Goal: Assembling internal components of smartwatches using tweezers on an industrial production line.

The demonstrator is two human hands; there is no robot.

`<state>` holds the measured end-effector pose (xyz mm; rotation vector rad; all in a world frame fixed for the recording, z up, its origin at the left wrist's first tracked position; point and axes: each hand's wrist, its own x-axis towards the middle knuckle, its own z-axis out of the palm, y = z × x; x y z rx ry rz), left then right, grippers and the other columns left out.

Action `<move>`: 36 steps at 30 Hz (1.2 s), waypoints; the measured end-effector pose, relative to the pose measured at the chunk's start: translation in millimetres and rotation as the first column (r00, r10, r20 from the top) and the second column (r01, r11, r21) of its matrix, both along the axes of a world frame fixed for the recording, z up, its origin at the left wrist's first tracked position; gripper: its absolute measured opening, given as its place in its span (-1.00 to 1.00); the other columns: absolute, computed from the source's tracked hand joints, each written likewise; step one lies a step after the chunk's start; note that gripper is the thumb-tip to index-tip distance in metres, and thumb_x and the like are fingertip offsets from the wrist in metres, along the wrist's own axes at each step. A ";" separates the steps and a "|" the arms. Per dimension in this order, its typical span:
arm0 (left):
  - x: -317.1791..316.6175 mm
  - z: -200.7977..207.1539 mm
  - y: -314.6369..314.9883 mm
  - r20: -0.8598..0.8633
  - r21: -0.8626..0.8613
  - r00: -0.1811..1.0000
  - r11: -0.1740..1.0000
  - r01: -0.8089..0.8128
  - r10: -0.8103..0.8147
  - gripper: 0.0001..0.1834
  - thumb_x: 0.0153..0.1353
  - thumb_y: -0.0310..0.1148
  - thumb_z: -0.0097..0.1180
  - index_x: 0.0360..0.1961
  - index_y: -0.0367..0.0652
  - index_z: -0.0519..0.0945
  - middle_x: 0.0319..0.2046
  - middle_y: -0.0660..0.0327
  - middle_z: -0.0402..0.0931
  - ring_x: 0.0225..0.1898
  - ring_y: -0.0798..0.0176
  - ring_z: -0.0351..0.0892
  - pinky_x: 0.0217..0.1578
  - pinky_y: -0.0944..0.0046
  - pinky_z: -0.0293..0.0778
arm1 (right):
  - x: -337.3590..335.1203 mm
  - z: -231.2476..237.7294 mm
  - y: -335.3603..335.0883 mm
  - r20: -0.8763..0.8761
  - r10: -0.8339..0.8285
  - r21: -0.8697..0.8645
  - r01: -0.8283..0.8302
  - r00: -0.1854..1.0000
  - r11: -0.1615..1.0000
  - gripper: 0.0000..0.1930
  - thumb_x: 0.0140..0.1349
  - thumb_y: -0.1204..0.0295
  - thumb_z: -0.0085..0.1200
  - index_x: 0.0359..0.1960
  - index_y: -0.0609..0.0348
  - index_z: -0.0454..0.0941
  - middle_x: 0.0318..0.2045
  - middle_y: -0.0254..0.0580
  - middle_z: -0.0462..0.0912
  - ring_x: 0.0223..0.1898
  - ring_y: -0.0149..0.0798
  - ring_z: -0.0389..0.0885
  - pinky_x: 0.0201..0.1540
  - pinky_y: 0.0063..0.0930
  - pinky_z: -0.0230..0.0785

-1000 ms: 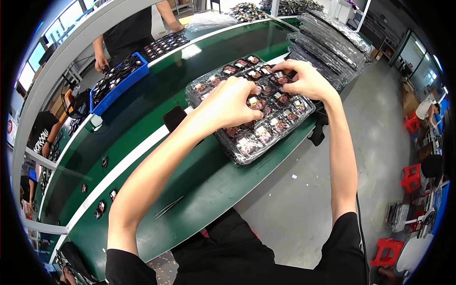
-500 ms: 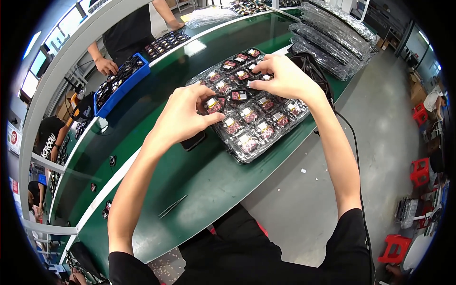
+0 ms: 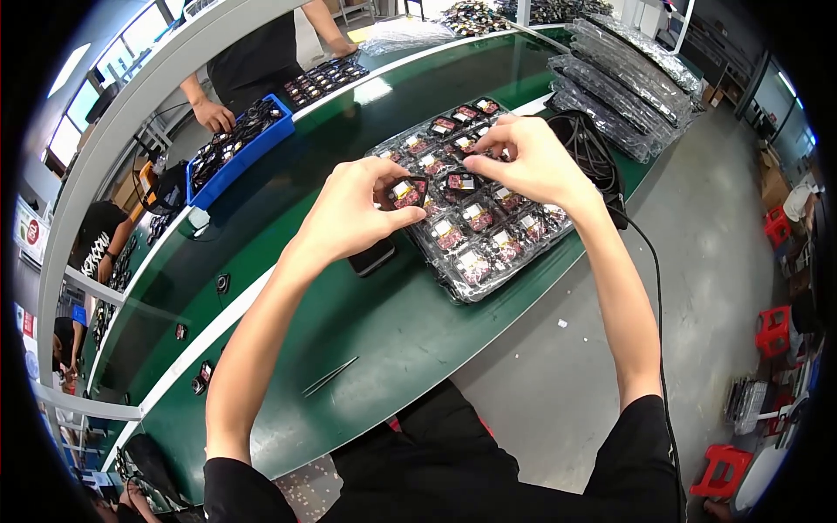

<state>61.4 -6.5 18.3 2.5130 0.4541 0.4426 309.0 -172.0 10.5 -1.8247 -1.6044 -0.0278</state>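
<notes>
A clear plastic blister tray (image 3: 471, 295) lies on the green table, its pockets filled with small black-cased electronic modules showing red boards and white and yellow labels. At its left edge my left hand (image 3: 349, 209) grips one such module (image 3: 406, 193) between thumb and fingers, tilted over the tray. Above the tray's far right part, my right hand (image 3: 536, 161) has its thumb and fingertips closed together; whatever they pinch is too small to make out. Another module (image 3: 460, 182) sits slightly askew between my hands.
A dark phone-like slab (image 3: 373, 259) rests beside the tray, with tweezers (image 3: 331, 376) nearer me. Stacked plastic trays (image 3: 623, 96) and a black cable bundle (image 3: 584, 144) stand right. Across the table, another person's hand (image 3: 214, 115) reaches into a blue bin (image 3: 240, 164).
The whole scene has shifted slightly right in view. The module in my left hand now shows its labelled face more plainly. My right hand stays over the tray, fingers still pinched.
</notes>
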 end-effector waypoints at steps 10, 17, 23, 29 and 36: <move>-4.4 -6.1 -2.6 -0.014 -0.019 1.000 1.000 0.017 -0.017 -0.41 0.12 -0.27 0.70 0.11 -0.37 0.79 -0.13 0.02 0.81 -0.15 0.20 0.79 -0.02 0.14 0.74 | -26.2 -26.8 7.4 0.183 0.024 -0.018 -0.021 0.983 1.000 -0.66 0.30 0.21 0.46 -0.08 0.25 0.86 0.05 0.04 0.76 0.08 0.10 0.74 0.20 -0.03 0.58; 2.1 4.2 -31.9 0.122 0.038 0.974 0.982 0.186 -0.189 -0.41 0.12 -0.30 0.71 0.12 -0.37 0.77 -0.11 0.06 0.77 -0.16 0.21 0.76 -0.05 0.18 0.73 | -54.1 -2.0 -60.3 -0.633 0.072 0.085 -0.023 0.771 0.996 -0.71 0.56 0.31 0.37 0.04 0.34 0.80 -0.28 -0.36 0.82 -0.34 -0.56 0.67 -0.29 -0.54 0.51; 36.4 -6.3 -73.8 0.293 0.098 0.897 0.944 0.316 -0.331 -0.39 0.12 -0.24 0.69 0.12 -0.36 0.75 -0.12 -0.01 0.73 -0.10 -0.01 0.79 0.01 0.08 0.70 | -68.1 -19.5 -100.8 -0.856 0.050 0.115 0.095 0.515 0.989 -0.72 0.51 0.39 0.42 0.05 0.39 0.75 -0.28 -0.25 0.83 -0.36 -0.52 0.73 -0.29 -0.58 0.60; 83.4 -10.1 -95.7 0.238 0.157 0.918 0.945 0.286 -0.317 -0.36 0.14 -0.17 0.65 0.17 -0.35 0.76 0.00 -0.09 0.76 0.06 -0.22 0.77 0.14 -0.05 0.66 | -25.2 -37.7 -120.5 -0.730 -0.170 0.224 0.466 0.662 0.856 -0.83 0.48 0.52 0.33 -0.04 0.40 0.80 -0.36 -0.26 0.83 -0.45 -0.54 0.70 -0.37 -0.57 0.58; 126.8 -25.6 -121.9 0.182 0.350 0.916 0.894 0.279 -0.357 -0.44 0.17 -0.03 0.60 -0.02 -0.26 0.76 -0.07 0.04 0.74 0.03 -0.06 0.73 0.04 -0.05 0.69 | 52.4 -49.4 -136.9 -0.412 -0.541 0.184 0.648 0.733 0.739 -0.73 0.44 0.45 0.30 0.03 0.41 0.85 -0.39 -0.18 0.87 -0.39 -0.54 0.71 -0.25 -0.48 0.56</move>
